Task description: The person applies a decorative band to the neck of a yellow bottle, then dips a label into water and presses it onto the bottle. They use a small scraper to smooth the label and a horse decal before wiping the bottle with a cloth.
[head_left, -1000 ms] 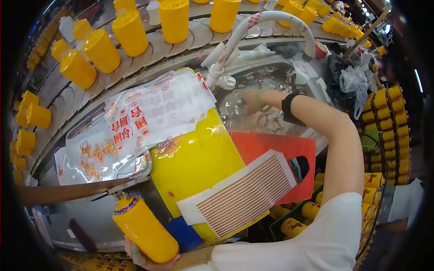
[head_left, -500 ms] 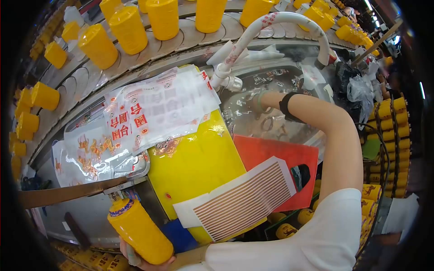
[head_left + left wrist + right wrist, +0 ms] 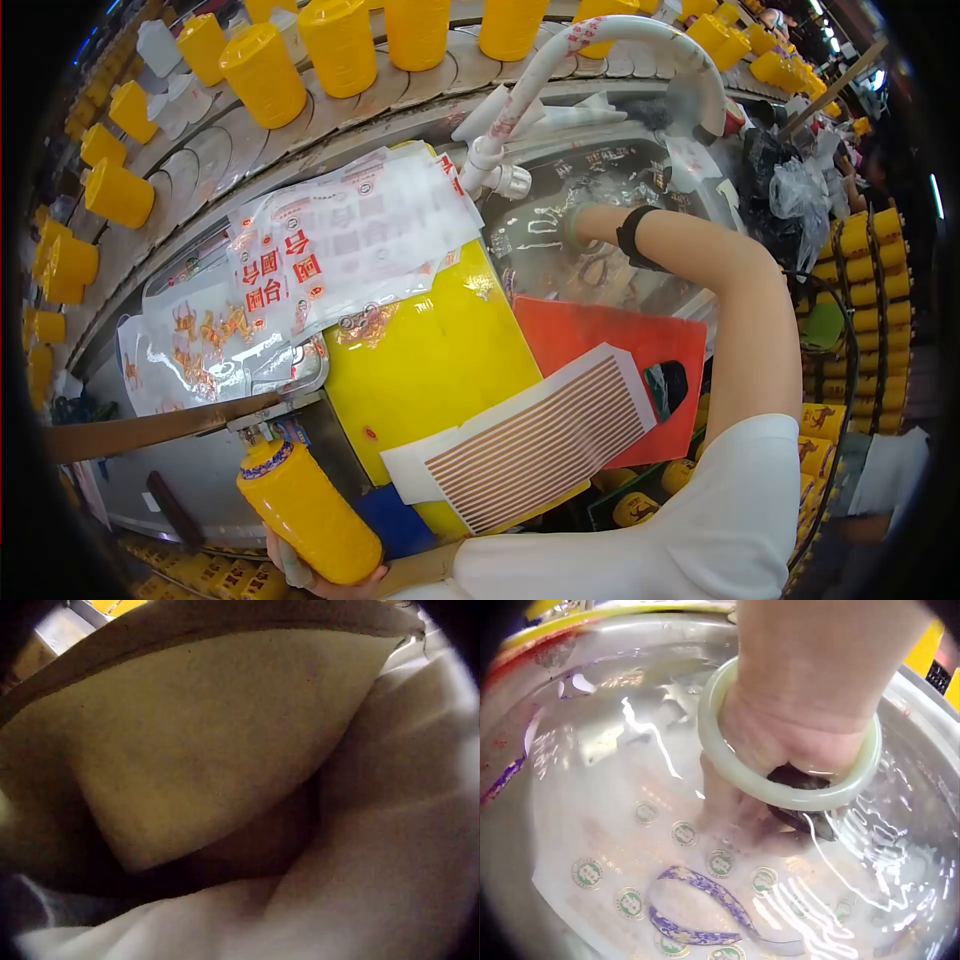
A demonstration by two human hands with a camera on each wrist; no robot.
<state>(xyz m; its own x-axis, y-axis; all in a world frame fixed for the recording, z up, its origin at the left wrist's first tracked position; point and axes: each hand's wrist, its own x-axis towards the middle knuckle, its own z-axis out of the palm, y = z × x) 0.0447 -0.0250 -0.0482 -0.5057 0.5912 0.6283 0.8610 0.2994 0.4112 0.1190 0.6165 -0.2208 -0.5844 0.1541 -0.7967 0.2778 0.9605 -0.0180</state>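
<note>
In the head view a yellow cylinder [image 3: 308,515], with a purple patterned band round its top, stands tilted under a metal fitting at lower left. My left hand [image 3: 325,585] grips its lower end from below. The left wrist view has only sleeve-like cloth and shadow. My right hand [image 3: 761,802], with a pale green bangle [image 3: 795,796] round the wrist, is in water over a white sheet [image 3: 607,855] with round green marks. A dark object [image 3: 802,778] shows by the palm; water blurs the fingers. A purple patterned strip [image 3: 705,881] lies near them.
A white curved pipe [image 3: 545,75] arches over the water basin [image 3: 620,160]. Beside it lie printed sheets [image 3: 350,225], a yellow board [image 3: 430,350], a red board [image 3: 640,345] and a striped sheet [image 3: 540,435]. Yellow cylinders [image 3: 262,75] line the conveyor behind.
The conveyor's yellow cylinders have shifted along. The head view has shifted slightly. My right hand remains in the basin and my left hand keeps its grip on the yellow cylinder.
</note>
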